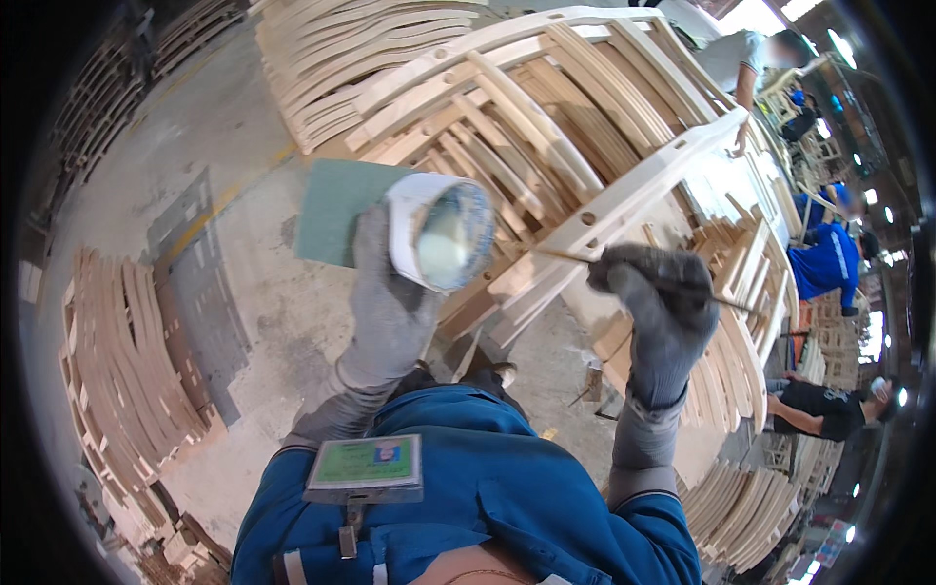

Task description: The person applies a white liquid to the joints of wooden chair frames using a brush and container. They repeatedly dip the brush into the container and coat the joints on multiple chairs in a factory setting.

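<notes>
My left hand (375,283), in a grey glove, is closed round a white cup (402,229). The cup tilts so that its mouth shows, with pale creamy paste (444,239) inside and smears on its inner wall. Behind the cup a flat green sheet (327,210) sticks out to the left; whether my fingers hold it is hidden. My right hand (663,307), in a darker-stained grey glove, grips a thin stick (564,255) whose left end points at a pale wooden rail (590,216) with round holes. Whether that tip touches the wood I cannot tell.
Beyond the rail lie stacked curved slats (370,49) and slatted wooden parts (526,146). More curved pieces stand in a pile (127,361) at the left and in stacks (751,517) at the lower right. A person (746,63) leans in at the far right; others work further off.
</notes>
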Available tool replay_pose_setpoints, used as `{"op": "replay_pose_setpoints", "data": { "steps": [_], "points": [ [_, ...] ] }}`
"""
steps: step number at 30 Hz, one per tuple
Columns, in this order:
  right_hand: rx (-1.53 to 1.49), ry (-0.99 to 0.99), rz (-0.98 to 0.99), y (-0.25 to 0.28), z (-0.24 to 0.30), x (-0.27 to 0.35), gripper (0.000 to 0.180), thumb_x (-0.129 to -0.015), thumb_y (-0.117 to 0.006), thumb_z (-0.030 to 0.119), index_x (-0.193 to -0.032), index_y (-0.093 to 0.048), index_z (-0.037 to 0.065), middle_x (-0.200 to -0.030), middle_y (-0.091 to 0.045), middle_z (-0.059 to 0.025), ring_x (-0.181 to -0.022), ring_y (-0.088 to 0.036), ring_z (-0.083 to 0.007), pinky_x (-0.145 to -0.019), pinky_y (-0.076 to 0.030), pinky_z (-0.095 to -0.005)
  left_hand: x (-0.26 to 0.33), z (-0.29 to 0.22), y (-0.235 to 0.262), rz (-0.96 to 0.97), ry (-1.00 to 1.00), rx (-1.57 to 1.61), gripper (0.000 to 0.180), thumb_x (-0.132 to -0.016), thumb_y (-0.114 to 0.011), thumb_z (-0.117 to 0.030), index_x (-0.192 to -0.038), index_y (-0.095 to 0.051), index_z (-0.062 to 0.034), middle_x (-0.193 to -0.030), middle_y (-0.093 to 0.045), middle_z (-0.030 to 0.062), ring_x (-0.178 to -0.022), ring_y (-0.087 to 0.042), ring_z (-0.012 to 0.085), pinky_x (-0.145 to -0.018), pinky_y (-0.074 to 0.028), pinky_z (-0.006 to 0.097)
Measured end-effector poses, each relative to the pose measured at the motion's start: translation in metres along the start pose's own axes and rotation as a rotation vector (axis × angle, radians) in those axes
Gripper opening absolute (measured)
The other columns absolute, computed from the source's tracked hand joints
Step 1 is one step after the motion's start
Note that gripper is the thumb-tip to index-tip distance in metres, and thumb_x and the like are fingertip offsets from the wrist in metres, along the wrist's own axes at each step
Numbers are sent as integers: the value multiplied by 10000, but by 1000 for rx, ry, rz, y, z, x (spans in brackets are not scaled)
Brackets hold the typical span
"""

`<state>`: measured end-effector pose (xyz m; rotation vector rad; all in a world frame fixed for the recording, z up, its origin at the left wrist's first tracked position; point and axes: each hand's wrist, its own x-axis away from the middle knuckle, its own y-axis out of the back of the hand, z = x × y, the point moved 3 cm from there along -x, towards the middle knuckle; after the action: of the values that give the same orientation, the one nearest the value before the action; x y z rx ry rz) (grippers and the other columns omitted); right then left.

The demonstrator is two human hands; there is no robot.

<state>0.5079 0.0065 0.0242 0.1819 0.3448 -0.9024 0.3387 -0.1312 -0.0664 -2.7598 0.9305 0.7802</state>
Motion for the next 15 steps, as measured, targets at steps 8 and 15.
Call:
{"op": "replay_pose_setpoints", "data": {
  "steps": [8,15],
  "points": [
    [299,305,232,-33,-12,39,197,-742,-708,-43,-910,-615,0,-976,-666,-172,-878,-675,-247,-721,-562,-339,17,-4,-1,-88,-260,-181,876,-752,-745,-93,-1393,-161,26,-1286,-381,151,-1184,-427,244,-1008,-362,370],
    [15,267,448,-22,0,67,163,-765,-671,-49,-917,-651,5,-1075,-640,-173,-1067,-605,-317,-877,-507,-395,24,0,6,-209,-196,-329,917,-775,-726,-93,-1412,-73,-8,-1347,-322,153,-1230,-385,243,-1025,-352,365]
  ]
}}
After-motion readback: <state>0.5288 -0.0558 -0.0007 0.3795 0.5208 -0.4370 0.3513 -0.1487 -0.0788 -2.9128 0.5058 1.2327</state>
